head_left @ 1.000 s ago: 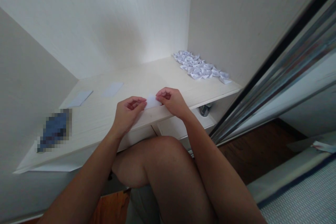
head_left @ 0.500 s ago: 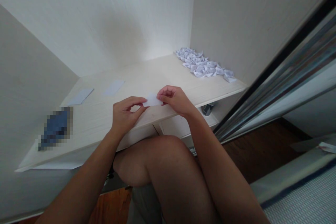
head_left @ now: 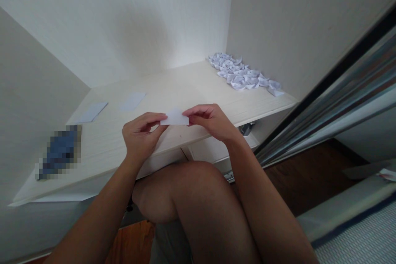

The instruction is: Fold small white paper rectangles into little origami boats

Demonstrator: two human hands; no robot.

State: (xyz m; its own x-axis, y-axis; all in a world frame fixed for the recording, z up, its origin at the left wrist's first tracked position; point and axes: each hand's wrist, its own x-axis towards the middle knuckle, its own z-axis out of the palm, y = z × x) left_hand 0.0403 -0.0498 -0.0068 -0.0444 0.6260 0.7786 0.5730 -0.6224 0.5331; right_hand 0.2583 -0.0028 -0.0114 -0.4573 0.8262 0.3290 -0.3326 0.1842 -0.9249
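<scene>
A small white piece of paper (head_left: 175,119), seemingly folded with a straight lower edge, is stretched between my two hands just above the front of the white desk. My left hand (head_left: 142,134) pinches its left end between thumb and fingers. At the right end, my right hand (head_left: 212,120) pinches it in the same way, fingers bent. To the left on the desk lie a stack of white paper (head_left: 92,112) and a flatter white sheet (head_left: 133,101). Many folded white paper pieces (head_left: 241,74) are heaped along the right wall.
A blurred-out blue object (head_left: 60,150) lies at the desk's left end. Under the desk edge (head_left: 210,132), a dark metallic can (head_left: 246,128) stands in an open compartment. My raised knee (head_left: 198,181) is close below. A metal-framed sliding door (head_left: 309,103) stands at right.
Both hands have shifted a little, the left one leftward, and their grip on the paper's ends is wider. More of the paper's lower edge shows now. The view has moved slightly.
</scene>
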